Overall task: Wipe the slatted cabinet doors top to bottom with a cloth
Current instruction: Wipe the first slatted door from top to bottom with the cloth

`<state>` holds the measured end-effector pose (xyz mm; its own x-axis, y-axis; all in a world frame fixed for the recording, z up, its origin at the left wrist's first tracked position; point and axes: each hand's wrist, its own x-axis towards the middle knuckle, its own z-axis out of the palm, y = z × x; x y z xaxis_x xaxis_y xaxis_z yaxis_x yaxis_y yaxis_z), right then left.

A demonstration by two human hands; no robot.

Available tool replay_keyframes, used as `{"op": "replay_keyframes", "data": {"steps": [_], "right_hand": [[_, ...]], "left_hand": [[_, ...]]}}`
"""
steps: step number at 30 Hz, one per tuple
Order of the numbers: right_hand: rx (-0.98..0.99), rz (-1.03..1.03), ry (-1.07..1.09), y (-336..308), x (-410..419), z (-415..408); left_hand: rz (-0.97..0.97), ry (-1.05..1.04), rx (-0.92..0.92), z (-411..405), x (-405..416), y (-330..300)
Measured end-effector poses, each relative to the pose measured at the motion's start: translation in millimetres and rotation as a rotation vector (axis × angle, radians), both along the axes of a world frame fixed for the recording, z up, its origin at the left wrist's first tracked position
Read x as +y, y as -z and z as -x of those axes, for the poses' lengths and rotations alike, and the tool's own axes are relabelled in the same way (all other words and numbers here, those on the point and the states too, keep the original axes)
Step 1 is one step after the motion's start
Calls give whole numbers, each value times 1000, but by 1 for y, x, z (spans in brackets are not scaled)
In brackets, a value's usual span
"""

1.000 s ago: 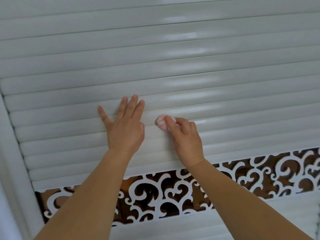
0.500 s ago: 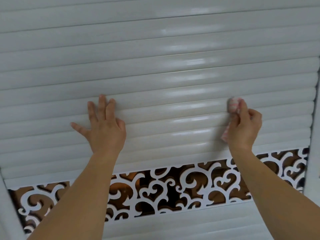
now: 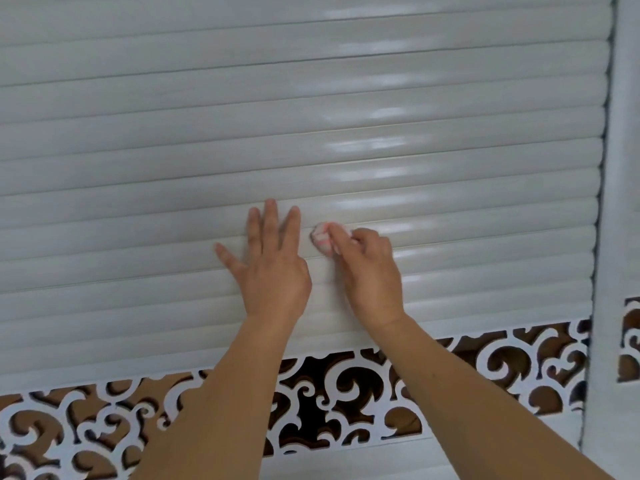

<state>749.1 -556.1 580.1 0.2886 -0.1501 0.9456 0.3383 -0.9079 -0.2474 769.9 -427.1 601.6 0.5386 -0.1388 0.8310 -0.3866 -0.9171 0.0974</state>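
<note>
The left hand [image 3: 273, 271] lies flat, fingers straight, on the glossy white horizontally slatted cabinet door [image 3: 173, 133]. Just right of it, the right hand [image 3: 370, 271] grips a bunched pink-and-white cloth [image 3: 322, 237] against a slat. Below runs a white scrollwork cut-out band [image 3: 502, 362]. No writing shows.

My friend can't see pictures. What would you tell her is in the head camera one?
A person's right hand presses a bunched pink and white cloth against a white slatted cabinet door. The left hand rests flat beside it, fingers straight. Below runs a white scroll-cut panel.
</note>
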Motion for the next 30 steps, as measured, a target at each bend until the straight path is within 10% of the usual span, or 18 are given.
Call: {"op": "replay_keyframes", "data": {"steps": [8, 15, 30], "right_hand": [[-163, -601, 140, -40, -61, 5], [-118, 194, 384, -37, -14, -11], [-75, -590, 596, -43, -201, 40]], "left_hand": [[40, -34, 5, -2, -9, 1], [67, -35, -70, -18, -14, 8], [32, -119, -33, -19, -24, 12]]}}
